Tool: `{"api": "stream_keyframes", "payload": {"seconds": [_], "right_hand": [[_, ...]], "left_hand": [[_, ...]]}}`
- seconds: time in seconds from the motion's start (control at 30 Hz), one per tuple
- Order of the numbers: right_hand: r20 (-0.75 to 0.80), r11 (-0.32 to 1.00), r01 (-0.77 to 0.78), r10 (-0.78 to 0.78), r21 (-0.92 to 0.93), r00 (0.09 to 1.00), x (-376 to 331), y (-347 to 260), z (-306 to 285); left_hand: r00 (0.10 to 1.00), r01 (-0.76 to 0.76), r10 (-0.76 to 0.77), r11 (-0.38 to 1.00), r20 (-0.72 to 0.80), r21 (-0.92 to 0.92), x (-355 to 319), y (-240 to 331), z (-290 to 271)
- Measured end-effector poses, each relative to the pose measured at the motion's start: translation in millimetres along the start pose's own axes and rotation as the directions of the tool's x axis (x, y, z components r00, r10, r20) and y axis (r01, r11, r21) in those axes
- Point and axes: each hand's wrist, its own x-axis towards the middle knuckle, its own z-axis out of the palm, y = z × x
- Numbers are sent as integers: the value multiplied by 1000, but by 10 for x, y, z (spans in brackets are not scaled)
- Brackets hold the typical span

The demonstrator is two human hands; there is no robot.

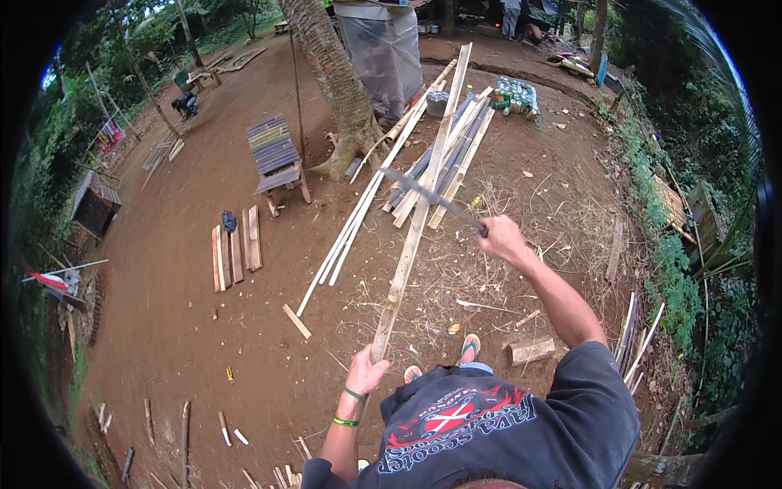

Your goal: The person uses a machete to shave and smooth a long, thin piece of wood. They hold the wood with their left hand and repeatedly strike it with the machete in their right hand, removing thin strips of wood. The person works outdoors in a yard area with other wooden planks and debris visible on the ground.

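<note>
My left hand (365, 371), with green bands at its wrist, is closed around the near end of a long split bamboo strip (399, 281). The strip slants up and away from me, its far end above a pile of bamboo pieces (468, 155). In my right hand (503, 239) is the dark handle of a machete (448, 206). Its long blade points left and crosses the strip in view; whether it touches the strip I cannot tell. Pale thin shavings (481, 277) lie scattered on the ground beyond my feet.
Long pale strips (350, 228) lie left of the pile. Farther left are short boards (236, 248) and a slatted bamboo seat (275, 155) beside a tree trunk (334, 73). A wood block (531, 350) rests near my right foot. Another person (511, 18) stands far back.
</note>
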Motion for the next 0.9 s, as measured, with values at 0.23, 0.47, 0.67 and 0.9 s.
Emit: {"api": "stream_keyframes", "payload": {"seconds": [0.23, 0.47, 0.67, 0.9], "right_hand": [[21, 913, 375, -376, -163, 926, -414, -88, 236], [-529, 961, -268, 261, 66, 807, 170, 1258, -560], [-128, 992, 55, -41, 112, 991, -725, 78, 339], [191, 920, 391, -379, -29, 905, -1056, -687, 690]], "left_hand": [[993, -115, 116, 991, -10, 62, 76, -243, 22], [989, 22, 4, 984, 145, -174, 62, -333, 35], [909, 194, 5, 881, 418, -431, 352, 26, 57], [999, -38, 29, 977, 42, 212, 688, 26, 298]]}}
